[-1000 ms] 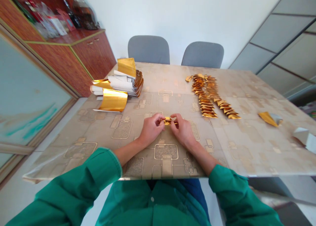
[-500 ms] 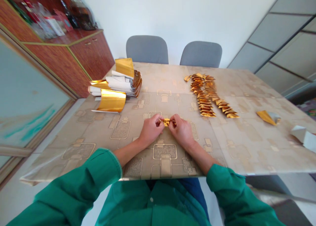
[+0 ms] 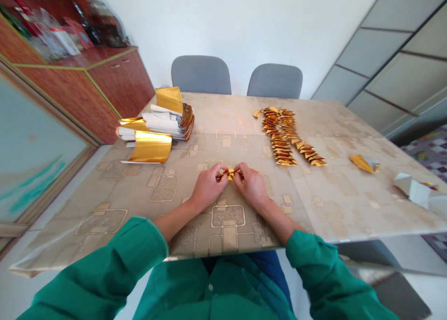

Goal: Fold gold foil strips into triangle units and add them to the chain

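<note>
Between my two hands is a small piece of folded gold foil paper (image 3: pixel 231 174), just above the patterned tablecloth. My left hand (image 3: pixel 208 185) pinches its left end between thumb and fingers. At the other end, my right hand (image 3: pixel 252 184) pinches it the same way. The fingers cover much of the paper, so its full shape is hidden. Beyond my right hand lie rows of folded gold paper pieces (image 3: pixel 283 147), packed close together. To the left, a stack of gold-faced paper sheets (image 3: pixel 153 145) with white backs lies loosely fanned and curled.
Loose gold paper (image 3: pixel 363 163) and a creased white paper (image 3: pixel 412 189) lie at the table's right side. Two grey chairs (image 3: pixel 201 75) stand at the far edge by the wall. A wooden cabinet (image 3: pixel 118 87) holding bottles is at the far left.
The view has turned slightly to the right, so everything sits further left. Both hands keep their pinch on the folded gold paper, with hardly any movement on the table.
</note>
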A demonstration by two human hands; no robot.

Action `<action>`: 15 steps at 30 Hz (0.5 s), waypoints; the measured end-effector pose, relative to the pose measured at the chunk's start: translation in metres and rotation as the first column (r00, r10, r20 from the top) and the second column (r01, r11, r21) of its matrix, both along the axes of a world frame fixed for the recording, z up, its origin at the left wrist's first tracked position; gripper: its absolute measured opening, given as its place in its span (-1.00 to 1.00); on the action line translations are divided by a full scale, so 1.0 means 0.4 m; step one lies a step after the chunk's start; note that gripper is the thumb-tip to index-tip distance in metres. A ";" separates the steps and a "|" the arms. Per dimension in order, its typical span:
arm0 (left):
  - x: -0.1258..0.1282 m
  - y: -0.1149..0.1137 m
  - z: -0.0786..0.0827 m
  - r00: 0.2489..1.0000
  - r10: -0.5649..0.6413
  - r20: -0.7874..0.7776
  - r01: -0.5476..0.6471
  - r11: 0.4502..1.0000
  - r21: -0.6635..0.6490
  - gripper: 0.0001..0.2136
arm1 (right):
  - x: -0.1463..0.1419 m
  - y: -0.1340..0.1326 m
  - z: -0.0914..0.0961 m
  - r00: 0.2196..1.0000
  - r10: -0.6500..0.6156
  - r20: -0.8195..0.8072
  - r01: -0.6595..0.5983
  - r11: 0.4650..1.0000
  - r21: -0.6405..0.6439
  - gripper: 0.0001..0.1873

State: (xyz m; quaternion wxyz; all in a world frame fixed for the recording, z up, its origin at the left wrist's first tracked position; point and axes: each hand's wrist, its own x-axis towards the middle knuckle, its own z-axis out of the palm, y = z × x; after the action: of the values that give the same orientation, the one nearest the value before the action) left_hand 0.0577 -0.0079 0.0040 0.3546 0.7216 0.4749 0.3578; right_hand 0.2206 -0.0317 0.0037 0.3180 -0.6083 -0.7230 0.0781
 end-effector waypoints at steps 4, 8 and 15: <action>-0.012 -0.006 0.007 0.996 -0.051 0.075 0.053 0.998 -0.029 -0.66 | 0.042 0.003 0.010 0.993 0.021 -0.117 -0.019 1.000 0.019 -0.88; -0.024 -0.007 0.006 0.983 -0.084 0.162 0.102 0.989 -0.107 -0.62 | 0.146 0.006 0.021 0.976 -0.063 -0.208 0.084 0.992 0.091 -0.88; -0.023 -0.001 -0.005 0.982 -0.072 0.173 0.094 0.988 -0.124 -0.63 | 0.490 -0.067 0.028 0.905 -0.347 -0.248 0.380 0.920 0.100 -0.67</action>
State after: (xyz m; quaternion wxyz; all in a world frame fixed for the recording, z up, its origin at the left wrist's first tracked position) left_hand 0.0484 -0.0083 0.0022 0.4547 0.6832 0.4352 0.3702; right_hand 0.4166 -0.0585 0.0149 0.4504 -0.6949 -0.5597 0.0326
